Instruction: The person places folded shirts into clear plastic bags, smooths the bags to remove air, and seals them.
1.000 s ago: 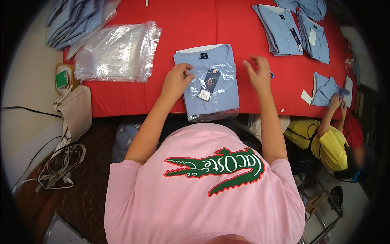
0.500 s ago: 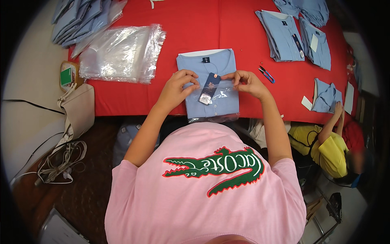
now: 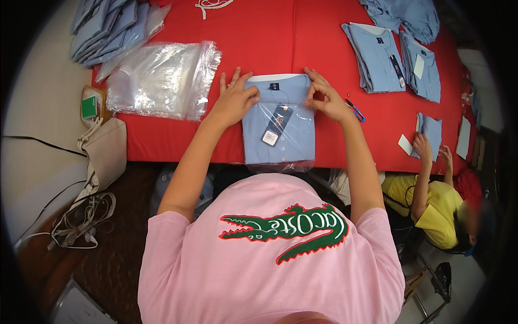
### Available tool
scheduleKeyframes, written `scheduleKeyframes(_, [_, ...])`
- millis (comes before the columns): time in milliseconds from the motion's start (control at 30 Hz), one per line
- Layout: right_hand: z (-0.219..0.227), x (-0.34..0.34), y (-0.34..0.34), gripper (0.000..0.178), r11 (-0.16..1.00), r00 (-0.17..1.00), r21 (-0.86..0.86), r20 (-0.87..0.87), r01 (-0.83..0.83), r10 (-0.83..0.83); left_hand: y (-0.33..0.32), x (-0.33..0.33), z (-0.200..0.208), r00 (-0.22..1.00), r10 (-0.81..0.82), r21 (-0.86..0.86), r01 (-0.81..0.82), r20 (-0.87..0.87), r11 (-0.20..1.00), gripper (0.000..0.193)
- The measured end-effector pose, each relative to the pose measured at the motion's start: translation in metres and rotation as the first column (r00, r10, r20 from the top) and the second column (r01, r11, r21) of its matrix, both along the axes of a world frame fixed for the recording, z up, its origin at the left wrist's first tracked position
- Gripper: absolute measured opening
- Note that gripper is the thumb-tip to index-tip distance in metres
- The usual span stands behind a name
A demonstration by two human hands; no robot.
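In front of me at the table's near edge lies a folded light-blue shirt [image 3: 295, 85] with a white backing sheet peeking out at its neckline. A clear plastic bag [image 3: 294, 167] covers most of it, its bottom end sticking out past the table edge. Under the film is a dark-blue hang tag [image 3: 276, 126] on a thin string, beside the buttons. My left hand [image 3: 236, 101] pinches the bag at the shirt's upper left side, other fingers raised. My right hand [image 3: 327, 99] pinches the bag at the upper right side, its fingertips partly hidden.
A stack of clear bags [image 3: 156, 81] lies to the left, with bagged blue garments [image 3: 110, 29] beyond it. Folded shirts [image 3: 377, 59] and blue snips [image 3: 355, 110] sit to the right. A co-worker in yellow [image 3: 434, 210] handles another blue garment [image 3: 430, 129].
Both hands have moved away from me along the shirt's sides, drawing the bag up over the hang tag toward the neckline. The co-worker's hands have moved apart.
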State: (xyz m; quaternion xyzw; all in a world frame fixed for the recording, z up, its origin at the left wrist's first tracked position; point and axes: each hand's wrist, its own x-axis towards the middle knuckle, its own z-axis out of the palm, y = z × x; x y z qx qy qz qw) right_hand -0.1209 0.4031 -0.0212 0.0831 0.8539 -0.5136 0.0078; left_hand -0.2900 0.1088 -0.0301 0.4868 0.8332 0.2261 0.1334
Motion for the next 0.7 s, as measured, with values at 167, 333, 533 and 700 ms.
scheduleKeyframes(167, [0.010, -0.027, 0.014, 0.018, 0.989, 0.987, -0.146, 0.153, -0.031, 0.054, 0.006, -0.011, -0.003, 0.997, -0.002, 0.073, -0.004, 0.077, 0.997, 0.015])
scheduleKeyframes(333, [-0.011, -0.040, 0.026, 0.013, 0.895, 0.968, -0.421, 0.248, 0.147, -0.042, 0.023, -0.023, 0.021, 0.960, 0.164, -0.051, -0.156, 0.228, 0.986, 0.019])
scheduleKeyframes(533, [0.028, -0.041, 0.001, 0.007, 0.903, 0.970, -0.371, -0.028, 0.215, -0.242, 0.022, -0.023, 0.054, 0.898, 0.279, -0.012, -0.293, 0.340, 0.956, 0.019])
scheduleKeyframes(700, [0.162, -0.041, 0.015, 0.005, 0.963, 0.911, -0.228, -0.348, 0.147, -0.222, 0.015, -0.036, 0.187, 0.969, 0.137, 0.340, -0.201, 0.204, 0.919, 0.017])
